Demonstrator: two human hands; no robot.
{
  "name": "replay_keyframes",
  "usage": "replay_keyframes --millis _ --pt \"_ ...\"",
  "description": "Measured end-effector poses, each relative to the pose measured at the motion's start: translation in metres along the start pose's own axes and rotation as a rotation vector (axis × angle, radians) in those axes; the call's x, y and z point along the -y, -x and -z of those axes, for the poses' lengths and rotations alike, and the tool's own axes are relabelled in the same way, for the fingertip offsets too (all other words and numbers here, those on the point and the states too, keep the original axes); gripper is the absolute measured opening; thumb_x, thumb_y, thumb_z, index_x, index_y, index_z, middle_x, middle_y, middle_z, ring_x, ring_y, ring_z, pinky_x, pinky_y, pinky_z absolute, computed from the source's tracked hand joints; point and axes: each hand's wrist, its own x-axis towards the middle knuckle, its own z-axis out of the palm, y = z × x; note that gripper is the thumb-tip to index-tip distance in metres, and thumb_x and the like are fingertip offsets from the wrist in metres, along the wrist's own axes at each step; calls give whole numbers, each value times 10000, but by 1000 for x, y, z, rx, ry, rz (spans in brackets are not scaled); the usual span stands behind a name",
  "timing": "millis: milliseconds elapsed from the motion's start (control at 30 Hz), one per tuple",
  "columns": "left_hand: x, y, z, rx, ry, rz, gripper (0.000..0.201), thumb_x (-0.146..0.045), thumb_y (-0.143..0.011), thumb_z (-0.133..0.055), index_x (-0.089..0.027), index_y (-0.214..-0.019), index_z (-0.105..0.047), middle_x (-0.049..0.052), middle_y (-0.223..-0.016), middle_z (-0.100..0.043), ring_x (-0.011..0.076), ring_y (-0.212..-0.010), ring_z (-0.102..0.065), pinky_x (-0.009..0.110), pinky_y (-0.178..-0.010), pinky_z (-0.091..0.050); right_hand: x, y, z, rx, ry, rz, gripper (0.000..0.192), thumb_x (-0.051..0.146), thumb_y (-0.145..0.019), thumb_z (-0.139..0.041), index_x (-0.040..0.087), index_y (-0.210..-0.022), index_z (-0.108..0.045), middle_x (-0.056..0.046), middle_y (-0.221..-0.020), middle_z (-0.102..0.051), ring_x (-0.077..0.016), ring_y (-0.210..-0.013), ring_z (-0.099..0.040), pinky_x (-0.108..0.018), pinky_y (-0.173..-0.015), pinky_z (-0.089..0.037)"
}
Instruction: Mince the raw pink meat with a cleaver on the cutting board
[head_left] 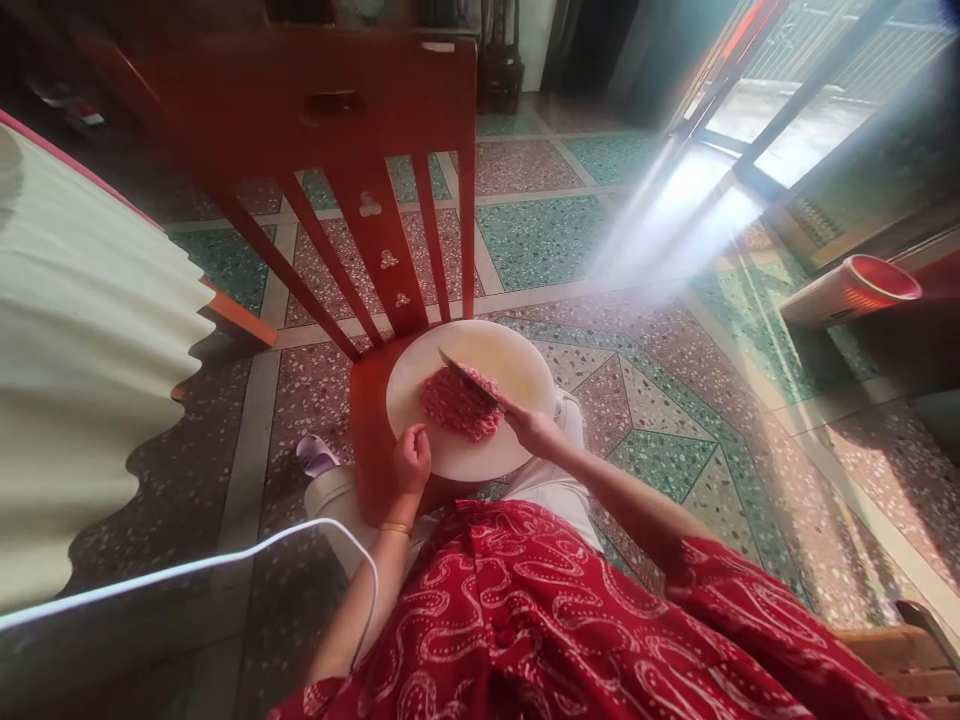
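A mound of minced meat (459, 408) lies in the middle of a round, pale cutting board (517, 350). My right hand (531, 430) grips a knife (472, 380) by its handle. The dark blade lies across the top of the meat, its tip pointing to the far left. At the board's near left edge, my left hand (412, 458) is curled into a fist with nothing visible in it. It is close to the meat but apart from it.
The board sits on a red wooden chair (367, 420) with a slatted back. A white cable (247, 550) runs past my left forearm. Left stands a table with a pale cloth (75, 370). A bin (847, 290) is at the right, near a bright doorway.
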Motion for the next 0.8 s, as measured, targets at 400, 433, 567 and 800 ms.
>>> replay_keyframes --millis 400,433,567,800 --pt "6 2 -4 -48 -45 -192 267 -297 -886 -382 -150 -942 -598 94 -869 -646 182 -828 -600 332 -786 -478 -18 -17 -15 48 60 -62 478 305 -938 -374 252 -1413 -362 -67 -1010 -709 -213 -848 -679 -282 -741 -497" --pt "7 1 -3 -43 -47 -198 268 -298 -887 -380 -152 -947 -597 93 -871 -644 182 -826 -599 333 -785 -477 -19 -18 -18 54 77 -67 477 312 -943 -364 255 -1416 -355 -70 -1004 -710 -215 -840 -679 -280 -732 -491" --pt "10 3 -4 -61 -90 -229 282 -299 -896 -368 -148 -986 -588 95 -878 -630 186 -833 -586 342 -792 -463 -5 -14 -27 54 131 -114 477 336 -951 -336 258 -1422 -339 -87 -969 -714 -215 -795 -681 -274 -681 -474" --pt "-14 38 -26 204 -338 -623 403 -456 -837 -486 -187 -1123 -575 125 -1080 -586 243 -1005 -534 385 -879 -387 -8 -13 -46 62 26 -121 586 358 -919 -407 211 -1459 -234 -95 -948 -709 -216 -824 -664 -279 -683 -460"
